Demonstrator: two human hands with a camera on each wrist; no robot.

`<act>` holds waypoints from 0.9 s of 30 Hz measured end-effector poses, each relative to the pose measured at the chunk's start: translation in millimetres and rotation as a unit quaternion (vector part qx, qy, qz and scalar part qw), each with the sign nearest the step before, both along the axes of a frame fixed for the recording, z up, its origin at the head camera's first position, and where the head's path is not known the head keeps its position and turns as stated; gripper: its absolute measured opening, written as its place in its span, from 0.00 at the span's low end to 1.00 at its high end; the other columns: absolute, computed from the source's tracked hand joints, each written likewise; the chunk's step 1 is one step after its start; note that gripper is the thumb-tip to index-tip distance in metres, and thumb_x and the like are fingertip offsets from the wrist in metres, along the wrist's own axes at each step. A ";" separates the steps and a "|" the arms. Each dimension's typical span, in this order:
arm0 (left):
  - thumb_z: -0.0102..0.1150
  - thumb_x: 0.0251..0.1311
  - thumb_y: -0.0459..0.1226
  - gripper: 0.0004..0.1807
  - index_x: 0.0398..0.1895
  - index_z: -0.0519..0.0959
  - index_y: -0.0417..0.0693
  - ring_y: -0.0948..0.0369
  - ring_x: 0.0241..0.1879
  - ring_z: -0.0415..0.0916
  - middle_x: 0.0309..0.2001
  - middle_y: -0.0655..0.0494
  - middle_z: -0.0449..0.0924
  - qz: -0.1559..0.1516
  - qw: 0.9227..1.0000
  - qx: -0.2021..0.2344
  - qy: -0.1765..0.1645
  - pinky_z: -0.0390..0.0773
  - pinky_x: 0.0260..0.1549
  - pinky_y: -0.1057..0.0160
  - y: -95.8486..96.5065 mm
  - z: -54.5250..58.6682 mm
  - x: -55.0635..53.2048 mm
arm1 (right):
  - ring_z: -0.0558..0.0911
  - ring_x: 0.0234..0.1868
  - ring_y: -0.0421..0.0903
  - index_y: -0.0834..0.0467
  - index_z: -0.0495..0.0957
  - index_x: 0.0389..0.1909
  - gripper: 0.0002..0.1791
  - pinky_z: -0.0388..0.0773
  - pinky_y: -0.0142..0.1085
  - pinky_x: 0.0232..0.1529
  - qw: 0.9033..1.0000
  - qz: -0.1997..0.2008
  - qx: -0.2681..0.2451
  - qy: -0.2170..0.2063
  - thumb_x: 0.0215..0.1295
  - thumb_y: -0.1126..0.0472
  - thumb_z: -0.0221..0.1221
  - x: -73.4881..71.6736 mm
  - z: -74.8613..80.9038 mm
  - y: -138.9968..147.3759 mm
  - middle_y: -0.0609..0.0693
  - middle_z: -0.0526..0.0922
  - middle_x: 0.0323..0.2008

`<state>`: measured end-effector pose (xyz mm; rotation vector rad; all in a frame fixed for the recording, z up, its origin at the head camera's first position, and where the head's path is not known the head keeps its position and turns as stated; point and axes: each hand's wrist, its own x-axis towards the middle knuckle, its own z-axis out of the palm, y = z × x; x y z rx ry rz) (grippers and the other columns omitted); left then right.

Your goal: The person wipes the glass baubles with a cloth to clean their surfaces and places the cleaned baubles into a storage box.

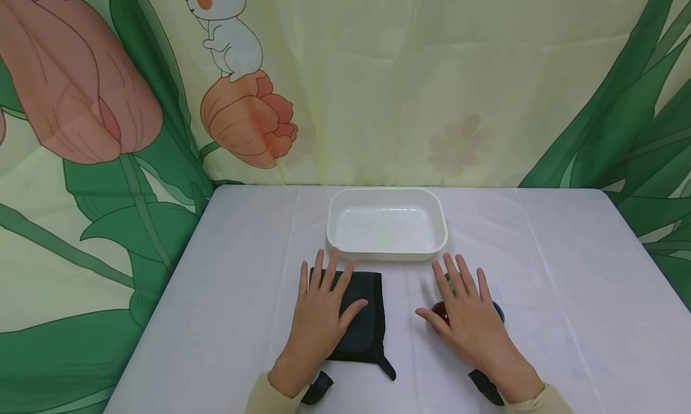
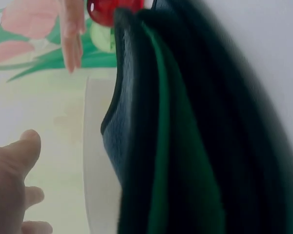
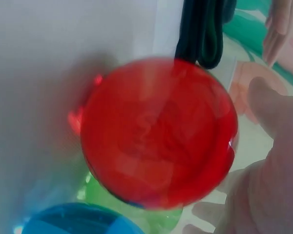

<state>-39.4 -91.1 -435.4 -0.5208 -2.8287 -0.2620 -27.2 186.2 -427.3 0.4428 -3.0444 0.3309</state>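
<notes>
My left hand (image 1: 318, 321), fingers spread and palm down, hovers over a flat dark fabric pouch (image 1: 369, 333) with a short loop at its near right corner. Green lining shows between the folds of its edge in the left wrist view. On the right, my other hand (image 1: 475, 327) is spread the same way over three see-through coloured round things and partly hides them. They are a red one (image 3: 158, 134), a green one (image 3: 136, 212) and a blue one (image 3: 78, 219), close together on the table. Neither hand grips anything.
A white rectangular basin (image 1: 385, 256) stands at the back middle of the table, just beyond my fingertips. White cloth covers the table (image 1: 227, 294). Behind hangs a curtain (image 1: 378, 90) printed with tulips and leaves. Black straps (image 1: 318, 389) show at my wrists.
</notes>
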 end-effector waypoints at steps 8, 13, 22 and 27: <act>0.57 0.67 0.54 0.37 0.75 0.62 0.53 0.44 0.75 0.53 0.75 0.43 0.57 0.008 0.998 0.055 0.007 0.57 0.71 0.41 -20.3 -0.9 -0.9 | 0.49 0.77 0.63 0.61 0.49 0.78 0.49 0.47 0.61 0.73 1.000 -0.006 0.008 -0.019 0.68 0.34 0.53 -7.1 7.9 6.2 0.65 0.52 0.76; 0.66 0.63 0.45 0.34 0.71 0.69 0.50 0.47 0.67 0.67 0.68 0.44 0.69 0.014 0.995 0.090 0.041 0.70 0.64 0.46 -32.8 -3.4 1.0 | 0.57 0.73 0.65 0.64 0.51 0.76 0.49 0.55 0.62 0.70 1.000 -0.014 0.021 -0.015 0.67 0.38 0.57 -13.4 13.1 10.4 0.67 0.58 0.73; 0.70 0.59 0.41 0.33 0.68 0.72 0.49 0.49 0.61 0.73 0.63 0.46 0.74 0.043 0.990 0.132 0.007 0.77 0.56 0.48 -43.4 -8.2 2.7 | 0.65 0.67 0.67 0.68 0.56 0.73 0.45 0.65 0.62 0.65 0.999 -0.019 0.007 -0.028 0.69 0.40 0.56 -21.2 14.9 19.4 0.69 0.64 0.69; 0.71 0.57 0.41 0.32 0.66 0.73 0.49 0.52 0.57 0.76 0.61 0.48 0.76 0.055 0.989 0.135 -0.022 0.80 0.52 0.52 -44.9 -10.1 4.3 | 0.70 0.60 0.67 0.68 0.58 0.72 0.43 0.75 0.59 0.55 0.998 -0.036 -0.008 -0.057 0.70 0.39 0.54 -25.4 14.0 22.5 0.69 0.67 0.64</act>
